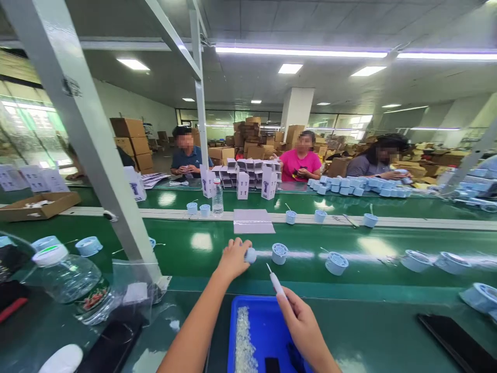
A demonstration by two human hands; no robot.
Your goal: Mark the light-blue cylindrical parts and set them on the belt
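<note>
My left hand (pixel 233 260) reaches over the green conveyor belt (pixel 217 269), its fingers closed round a small light-blue plastic part (pixel 250 255). Most of that part is hidden behind the fingers. Nearer to me, my right hand (pixel 302 320) grips a slim white pen-like tool (pixel 276 283) with a thin tip pointing up and left. Beyond the tool stands a round light-blue plastic cup part (pixel 279 253) on the belt. Below both hands lies a blue tray (pixel 234 331) holding small clear pieces (pixel 244 339) along its left side and dark items at the bottom.
A grey metal post (pixel 104 155) rises at left, beside a large plastic bottle (pixel 73 285). A black phone (pixel 454 339) lies at right. More light-blue parts (pixel 336 263) line the belt. White boxes (pixel 268 182) and several people sit across; a small bottle (pixel 218 199) stands mid-line.
</note>
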